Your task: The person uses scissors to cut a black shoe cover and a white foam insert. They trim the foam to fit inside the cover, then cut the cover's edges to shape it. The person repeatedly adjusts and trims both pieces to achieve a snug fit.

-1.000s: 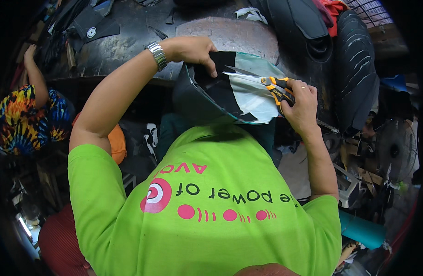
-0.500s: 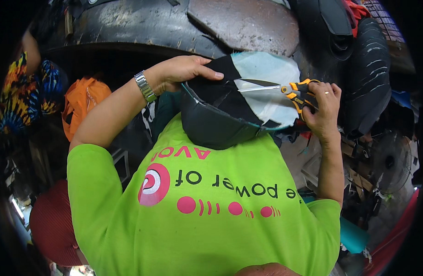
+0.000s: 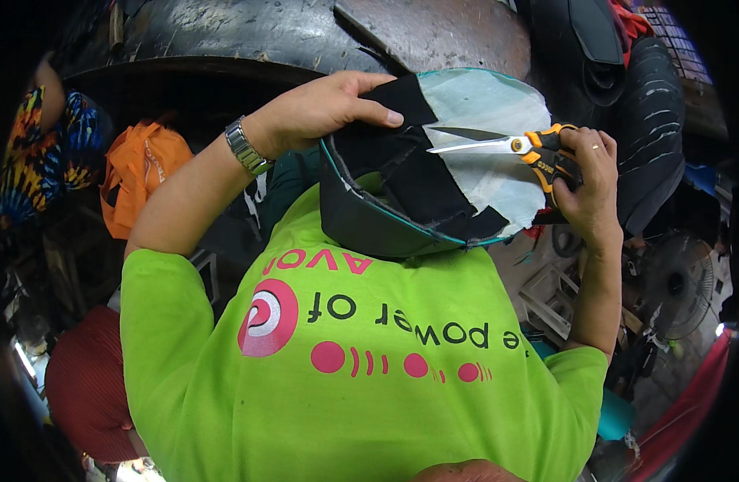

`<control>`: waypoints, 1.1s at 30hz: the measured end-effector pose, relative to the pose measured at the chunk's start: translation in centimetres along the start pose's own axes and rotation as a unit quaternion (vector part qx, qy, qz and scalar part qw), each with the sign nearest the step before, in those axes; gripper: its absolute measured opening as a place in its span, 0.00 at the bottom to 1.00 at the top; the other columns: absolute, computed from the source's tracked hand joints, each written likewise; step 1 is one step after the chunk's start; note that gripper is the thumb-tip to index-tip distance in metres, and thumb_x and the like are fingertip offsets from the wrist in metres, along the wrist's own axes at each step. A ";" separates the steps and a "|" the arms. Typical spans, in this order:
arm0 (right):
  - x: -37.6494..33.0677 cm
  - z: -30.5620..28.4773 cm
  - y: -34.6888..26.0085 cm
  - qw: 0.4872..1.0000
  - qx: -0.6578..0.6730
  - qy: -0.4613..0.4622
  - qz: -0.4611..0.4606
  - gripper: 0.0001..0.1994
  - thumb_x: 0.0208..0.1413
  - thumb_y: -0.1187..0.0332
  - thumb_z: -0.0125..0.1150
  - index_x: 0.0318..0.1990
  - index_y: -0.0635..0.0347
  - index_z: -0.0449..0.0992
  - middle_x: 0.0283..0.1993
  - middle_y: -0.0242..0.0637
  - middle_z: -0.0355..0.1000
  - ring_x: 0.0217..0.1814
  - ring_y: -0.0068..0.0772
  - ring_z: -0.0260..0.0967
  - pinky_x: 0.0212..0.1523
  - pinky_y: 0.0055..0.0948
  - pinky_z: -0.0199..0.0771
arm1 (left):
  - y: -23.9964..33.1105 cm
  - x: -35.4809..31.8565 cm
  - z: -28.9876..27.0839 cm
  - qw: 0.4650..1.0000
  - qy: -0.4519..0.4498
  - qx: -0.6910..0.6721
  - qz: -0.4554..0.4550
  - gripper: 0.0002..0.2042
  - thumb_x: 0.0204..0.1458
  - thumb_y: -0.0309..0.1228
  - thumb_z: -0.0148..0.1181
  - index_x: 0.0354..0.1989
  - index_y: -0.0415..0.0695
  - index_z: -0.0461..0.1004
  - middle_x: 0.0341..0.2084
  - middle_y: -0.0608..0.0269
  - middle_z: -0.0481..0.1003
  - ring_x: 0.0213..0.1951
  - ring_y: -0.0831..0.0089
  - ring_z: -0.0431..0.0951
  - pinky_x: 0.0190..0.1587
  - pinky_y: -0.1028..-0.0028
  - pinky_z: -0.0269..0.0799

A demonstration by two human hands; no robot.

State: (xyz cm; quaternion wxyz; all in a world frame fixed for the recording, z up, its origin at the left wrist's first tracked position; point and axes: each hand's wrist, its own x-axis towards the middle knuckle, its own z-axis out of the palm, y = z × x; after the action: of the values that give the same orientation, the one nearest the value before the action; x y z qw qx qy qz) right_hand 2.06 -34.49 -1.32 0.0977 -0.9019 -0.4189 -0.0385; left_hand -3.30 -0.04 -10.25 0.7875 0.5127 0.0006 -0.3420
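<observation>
My left hand grips the upper left edge of a dark sewn cover, thumb on its inner side and fingers behind. Teal edging runs along the cover's rim, and black fabric and a pale, whitish-blue lining show inside. In my right hand are scissors with orange and black handles. Their blades are parted and point left, the tips over the border between black fabric and pale lining. The cover rests against the front of my green shirt.
A dark, worn curved surface lies beyond my hands, with a brown flat board on it. Black padded pieces are stacked at right, above a fan. An orange bag and another person's colourful clothing appear at left.
The cover is tilted so more of its inside shows. My right hand and the scissors have shifted right and slightly up, with the blades a little wider apart. My left hand keeps its hold.
</observation>
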 end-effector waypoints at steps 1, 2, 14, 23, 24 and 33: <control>0.2 -0.2 -0.1 1.000 -0.010 0.007 -0.005 0.23 0.33 0.79 0.64 0.43 0.58 0.72 0.39 0.38 0.71 0.44 0.43 0.69 0.57 0.41 0.60 | 0.1 -0.1 0.1 1.000 0.005 0.001 0.006 0.26 0.56 0.27 0.62 0.63 0.32 0.64 0.46 0.56 0.79 0.43 0.75 0.81 0.45 0.77 0.80; 0.4 -0.4 -0.2 1.000 -0.024 -0.006 -0.009 0.23 0.33 0.79 0.64 0.43 0.58 0.71 0.39 0.38 0.71 0.45 0.43 0.69 0.57 0.42 0.60 | 0.1 -0.2 0.1 1.000 0.010 0.002 0.012 0.27 0.56 0.26 0.62 0.63 0.32 0.63 0.46 0.55 0.79 0.43 0.75 0.81 0.45 0.77 0.80; 1.2 -0.2 -1.9 0.994 -0.102 -0.031 0.005 0.23 0.33 0.81 0.65 0.43 0.58 0.70 0.39 0.38 0.71 0.43 0.42 0.70 0.55 0.43 0.60 | 0.7 -1.4 0.7 0.997 0.023 -0.049 0.057 0.23 0.57 0.25 0.59 0.61 0.38 0.65 0.44 0.57 0.79 0.43 0.75 0.82 0.45 0.76 0.81; 1.3 -0.3 -2.0 0.998 -0.064 -0.026 0.007 0.22 0.33 0.81 0.64 0.42 0.59 0.70 0.35 0.37 0.70 0.40 0.41 0.69 0.51 0.40 0.60 | 0.4 -1.3 0.5 0.995 0.025 -0.083 0.039 0.23 0.56 0.24 0.60 0.60 0.39 0.66 0.43 0.57 0.79 0.41 0.75 0.82 0.44 0.77 0.81; 1.4 -0.3 -1.9 0.998 -0.059 -0.026 0.002 0.22 0.33 0.81 0.64 0.42 0.59 0.70 0.35 0.38 0.70 0.40 0.42 0.69 0.51 0.40 0.61 | 0.3 -1.3 0.6 0.996 0.027 -0.082 0.039 0.23 0.56 0.24 0.60 0.60 0.39 0.66 0.43 0.57 0.79 0.41 0.75 0.82 0.44 0.77 0.81; 2.4 -0.4 -1.6 0.994 -0.109 -0.007 -0.031 0.22 0.33 0.80 0.65 0.41 0.58 0.71 0.36 0.36 0.70 0.41 0.39 0.70 0.50 0.40 0.61 | 0.2 -1.1 0.7 0.993 0.038 -0.097 0.050 0.23 0.55 0.24 0.60 0.60 0.38 0.66 0.43 0.57 0.79 0.40 0.74 0.83 0.42 0.76 0.82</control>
State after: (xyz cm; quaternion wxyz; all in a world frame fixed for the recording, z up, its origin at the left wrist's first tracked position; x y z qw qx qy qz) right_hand 2.40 -31.77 -0.33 -0.0054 -0.8940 -0.4408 -0.0807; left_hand -4.27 0.01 -9.42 0.8492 0.4456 0.0380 -0.2807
